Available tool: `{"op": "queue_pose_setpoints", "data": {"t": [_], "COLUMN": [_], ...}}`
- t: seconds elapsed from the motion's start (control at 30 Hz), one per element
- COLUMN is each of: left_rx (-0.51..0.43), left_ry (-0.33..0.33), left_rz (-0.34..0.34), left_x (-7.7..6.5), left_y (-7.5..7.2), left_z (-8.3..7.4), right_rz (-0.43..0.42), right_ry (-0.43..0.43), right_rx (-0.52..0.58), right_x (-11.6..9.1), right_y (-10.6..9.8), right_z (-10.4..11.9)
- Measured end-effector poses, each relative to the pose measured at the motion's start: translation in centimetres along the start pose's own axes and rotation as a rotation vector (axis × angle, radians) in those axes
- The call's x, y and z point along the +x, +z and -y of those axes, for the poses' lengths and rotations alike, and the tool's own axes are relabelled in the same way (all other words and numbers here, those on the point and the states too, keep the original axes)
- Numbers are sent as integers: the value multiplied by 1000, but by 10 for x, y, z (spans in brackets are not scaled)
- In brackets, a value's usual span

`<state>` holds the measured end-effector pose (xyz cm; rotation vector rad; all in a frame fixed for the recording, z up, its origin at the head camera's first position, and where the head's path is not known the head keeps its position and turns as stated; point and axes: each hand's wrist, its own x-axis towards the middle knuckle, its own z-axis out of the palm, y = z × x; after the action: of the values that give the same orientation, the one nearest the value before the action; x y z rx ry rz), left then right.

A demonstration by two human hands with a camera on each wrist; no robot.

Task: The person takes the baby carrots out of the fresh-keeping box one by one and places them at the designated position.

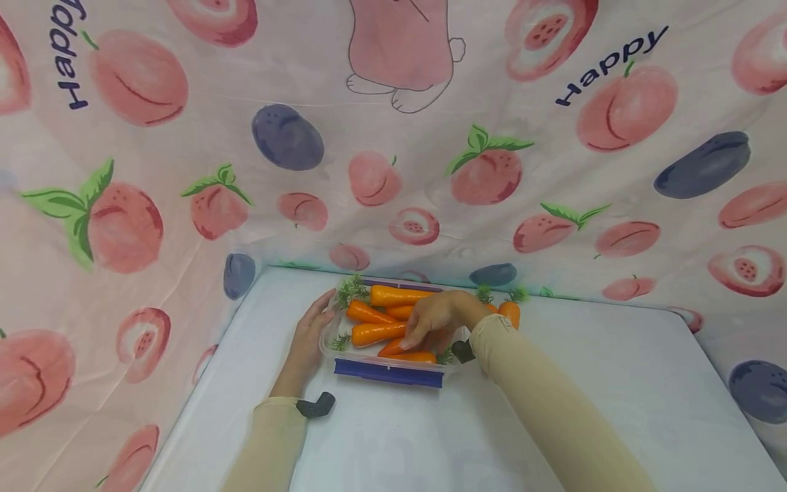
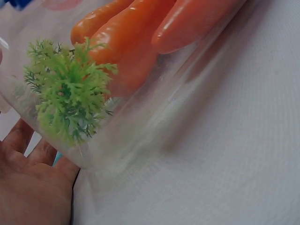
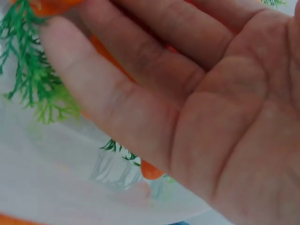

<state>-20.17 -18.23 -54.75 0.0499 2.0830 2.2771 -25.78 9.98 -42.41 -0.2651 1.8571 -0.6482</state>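
A clear plastic box (image 1: 328,348) with blue side flaps (image 1: 389,372) holds several orange carrots (image 1: 378,333) with green tops (image 2: 70,91). My left hand (image 1: 310,335) rests against the box's left wall, fingers extended along it; in the left wrist view the palm (image 2: 35,187) lies beside the clear corner. Reaching inside, my right hand (image 1: 439,314) has its fingertips at a carrot (image 1: 392,348) near the front wall and appears to pinch it. In the right wrist view, a carrot (image 3: 54,5) shows at the fingertips (image 3: 63,40); its far end is out of frame.
More carrots (image 1: 509,314) lie beyond the box's right side, partly hidden by the right wrist. The box stands near the back of a white table (image 1: 393,437). A fruit-printed cloth (image 1: 369,123) hangs behind and at the left. Black devices (image 1: 316,405) sit on both wrists.
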Motion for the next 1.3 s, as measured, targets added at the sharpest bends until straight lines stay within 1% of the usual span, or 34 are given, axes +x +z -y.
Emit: {"op": "queue_pose_setpoints", "data": {"t": [0.2, 0.4, 0.47, 0.57, 0.67, 0.7, 0.77, 0.87, 0.97, 1.13, 1.27, 1.3], "left_rx": [-9, 12, 8, 16, 39, 50, 57, 55, 42, 33, 38, 35], "left_ry": [-4, -10, -11, -8, 2, 1, -4, -16, -15, -2, 4, 3], "left_rz": [4, -1, 2, -8, -16, -20, -18, -13, -7, -8, -15, -15], "left_x": [0, 0, 0, 0, 0, 0, 0, -1, 0, 0, 0, 0], "left_y": [1, 1, 1, 1, 1, 1, 1, 1, 1, 1, 1, 1], "left_z": [-2, -2, -2, -3, -3, -4, -4, -3, -2, -3, -2, -3], "right_rz": [-11, -22, 1, 59, 106, 109, 94, 69, 41, 10, -65, -75], "right_ry": [28, 35, 33, 22, -10, -20, -31, -32, -38, -110, -167, -175], "right_rx": [-11, -7, -13, -39, -100, -119, -153, -169, -192, -245, -288, -280], "right_x": [0, 0, -1, -1, -1, 0, -1, -2, -4, -11, -18, -20], "right_y": [-2, -3, -4, -6, -7, -7, -7, -6, -6, -8, -11, -11], "right_z": [1, 1, 1, 2, 2, 1, 0, -1, 0, 3, 5, 4]}}
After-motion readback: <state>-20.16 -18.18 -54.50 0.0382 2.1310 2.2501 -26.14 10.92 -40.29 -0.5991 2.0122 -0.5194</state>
